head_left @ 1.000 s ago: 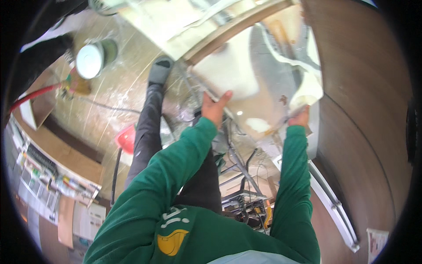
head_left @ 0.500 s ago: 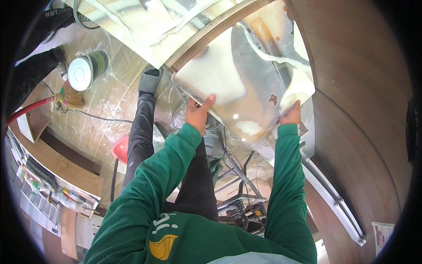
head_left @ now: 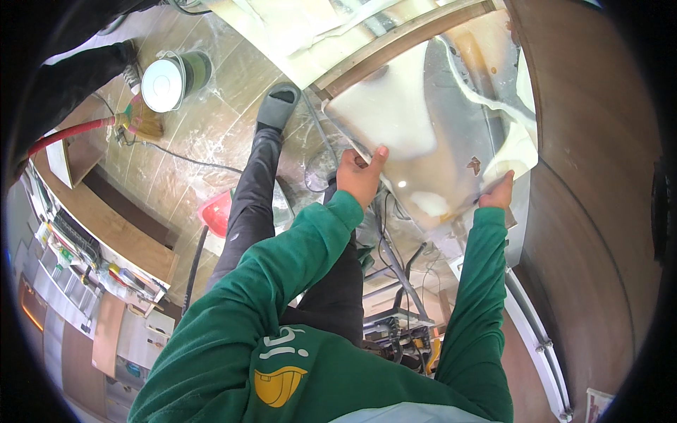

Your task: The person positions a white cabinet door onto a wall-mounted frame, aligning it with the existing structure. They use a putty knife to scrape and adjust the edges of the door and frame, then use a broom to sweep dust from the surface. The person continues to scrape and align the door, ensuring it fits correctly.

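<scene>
A large glossy sheet (head_left: pixel 451 134) with a cream, grey and brown marble-like pattern lies tilted in front of me. My left hand (head_left: pixel 361 176) grips its left edge, thumb on the top face and fingers curled beneath. At its near right part my right hand (head_left: pixel 498 192) is closed on the edge, thumb up; the fingers underneath are hidden. A small brown patch (head_left: pixel 473 166) marks the surface near my right hand. Along the sheet's far side runs a brown wooden strip (head_left: pixel 402 44), with another pale patterned sheet (head_left: pixel 296 28) beyond it.
A lidded metal bucket (head_left: pixel 163 84) and a broom (head_left: pixel 141 121) stand on the dusty tiled floor at left, near another person's leg (head_left: pixel 84 74). A red dustpan (head_left: pixel 217 213) lies by my leg. Cables and a metal-legged stand (head_left: pixel 398 282) are below. A brown curved-looking panel (head_left: pixel 592 155) rises at right.
The view has shifted, so most things appear further right and lower, the far-left bucket included. Both hands keep their grip on the sheet.
</scene>
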A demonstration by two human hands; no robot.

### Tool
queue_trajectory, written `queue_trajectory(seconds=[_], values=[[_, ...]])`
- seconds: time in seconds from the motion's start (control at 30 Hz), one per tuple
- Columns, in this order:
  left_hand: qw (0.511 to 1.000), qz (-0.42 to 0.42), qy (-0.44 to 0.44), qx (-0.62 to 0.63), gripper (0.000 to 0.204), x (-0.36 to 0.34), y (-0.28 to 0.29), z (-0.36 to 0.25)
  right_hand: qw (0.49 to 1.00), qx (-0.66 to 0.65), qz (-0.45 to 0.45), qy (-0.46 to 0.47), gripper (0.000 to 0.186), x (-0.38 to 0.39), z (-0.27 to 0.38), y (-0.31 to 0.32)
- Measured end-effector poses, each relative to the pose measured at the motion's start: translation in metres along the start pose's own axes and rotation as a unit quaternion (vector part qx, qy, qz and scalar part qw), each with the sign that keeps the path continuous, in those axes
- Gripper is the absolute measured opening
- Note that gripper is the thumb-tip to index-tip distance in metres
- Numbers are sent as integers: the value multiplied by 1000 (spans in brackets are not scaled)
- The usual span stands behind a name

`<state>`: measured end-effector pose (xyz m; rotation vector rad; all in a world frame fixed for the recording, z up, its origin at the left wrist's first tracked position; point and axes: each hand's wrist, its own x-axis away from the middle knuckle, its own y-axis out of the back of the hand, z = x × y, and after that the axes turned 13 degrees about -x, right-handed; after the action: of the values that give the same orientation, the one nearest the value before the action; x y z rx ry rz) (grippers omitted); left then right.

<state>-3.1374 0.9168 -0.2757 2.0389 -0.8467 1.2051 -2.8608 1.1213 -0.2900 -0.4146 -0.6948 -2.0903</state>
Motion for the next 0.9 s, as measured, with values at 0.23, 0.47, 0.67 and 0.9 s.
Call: queue_trajectory(seconds=[0.23, 0.47, 0.67, 0.9], values=[[999, 12, -30, -3, 51, -1, 6, 2, 1000, 2, 10, 6, 66, -6, -2, 8], [999, 9, -41, -30, 50, -12, 6, 25, 1000, 4, 9, 25, 61, 0, -3, 0], [995, 24, -73, 61, 48, -15, 6, 31, 999, 6, 40, 28, 57, -1, 1, 7], [989, 25, -86, 117, 42, -7, 10, 15, 999, -1, -8, 35, 55, 19, 0, -6]])
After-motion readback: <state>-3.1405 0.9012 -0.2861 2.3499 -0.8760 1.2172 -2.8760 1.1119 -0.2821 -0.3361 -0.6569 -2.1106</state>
